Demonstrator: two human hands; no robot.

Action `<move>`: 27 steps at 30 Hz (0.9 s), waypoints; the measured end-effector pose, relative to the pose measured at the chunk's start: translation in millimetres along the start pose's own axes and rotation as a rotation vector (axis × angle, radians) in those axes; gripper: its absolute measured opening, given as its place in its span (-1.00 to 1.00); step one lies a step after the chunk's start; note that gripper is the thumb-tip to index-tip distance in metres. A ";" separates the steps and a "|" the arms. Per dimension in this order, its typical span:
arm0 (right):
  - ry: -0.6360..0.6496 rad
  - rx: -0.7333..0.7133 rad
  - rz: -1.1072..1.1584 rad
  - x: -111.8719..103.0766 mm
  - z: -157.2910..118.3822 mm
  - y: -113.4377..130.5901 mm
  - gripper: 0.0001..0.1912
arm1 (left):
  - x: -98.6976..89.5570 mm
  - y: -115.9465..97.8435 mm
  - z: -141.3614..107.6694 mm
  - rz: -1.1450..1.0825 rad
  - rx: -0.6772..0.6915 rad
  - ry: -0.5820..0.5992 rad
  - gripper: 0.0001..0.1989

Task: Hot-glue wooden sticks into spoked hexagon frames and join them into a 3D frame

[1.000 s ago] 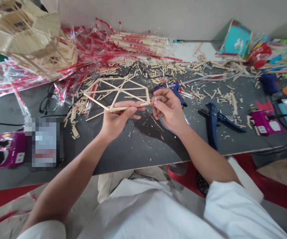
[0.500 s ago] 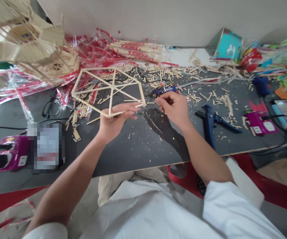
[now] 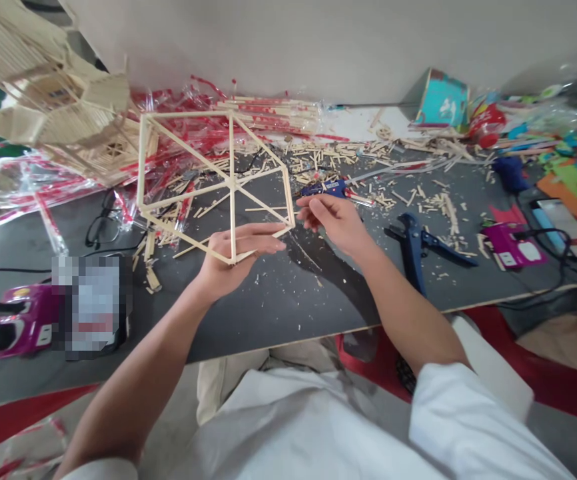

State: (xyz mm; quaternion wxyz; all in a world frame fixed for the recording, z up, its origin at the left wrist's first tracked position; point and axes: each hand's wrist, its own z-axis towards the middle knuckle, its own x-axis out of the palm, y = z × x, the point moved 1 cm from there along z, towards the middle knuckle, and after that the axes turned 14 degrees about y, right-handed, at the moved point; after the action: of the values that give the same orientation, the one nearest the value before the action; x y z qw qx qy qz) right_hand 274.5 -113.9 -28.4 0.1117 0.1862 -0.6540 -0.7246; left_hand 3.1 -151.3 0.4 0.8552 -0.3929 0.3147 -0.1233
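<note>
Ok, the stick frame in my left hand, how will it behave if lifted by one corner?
The frame is probably light for its size, being thin wooden sticks with open gaps. It looks fragile, and may twist at the narrow joints where sticks meet. Your left hand under it seems a safer support.

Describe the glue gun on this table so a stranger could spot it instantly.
On the dark tabletop, find the right hand beside the wooden stick frame. Just beyond its fingertips lies the blue hot glue gun, among scattered stick offcuts. Unlike the larger blue plier-like tool to its right, it is small and pistol-shaped.
</note>
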 end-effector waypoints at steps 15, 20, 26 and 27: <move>0.161 0.030 0.504 24.4 4.1 1.9 -0.40 | 18.1 19.0 0.1 -0.507 -0.337 -0.156 -0.64; 0.075 -0.027 0.413 21.9 4.1 4.6 -0.38 | 11.6 30.5 1.8 -0.612 -0.454 -0.260 -0.50; -0.064 -0.077 0.098 14.6 0.6 7.6 -0.38 | -6.9 42.4 -0.1 -0.407 -0.540 -0.260 -0.42; -0.084 -0.084 0.050 13.6 0.2 7.7 -0.38 | -8.6 43.3 -0.8 -0.393 -0.547 -0.236 -0.42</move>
State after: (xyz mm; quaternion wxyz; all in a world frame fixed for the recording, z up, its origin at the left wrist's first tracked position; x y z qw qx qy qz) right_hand 261.5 -120.2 -22.5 0.1102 0.1343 -0.6316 -0.7556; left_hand -5.6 -119.2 -28.6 0.7088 -0.6719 0.1537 -0.1503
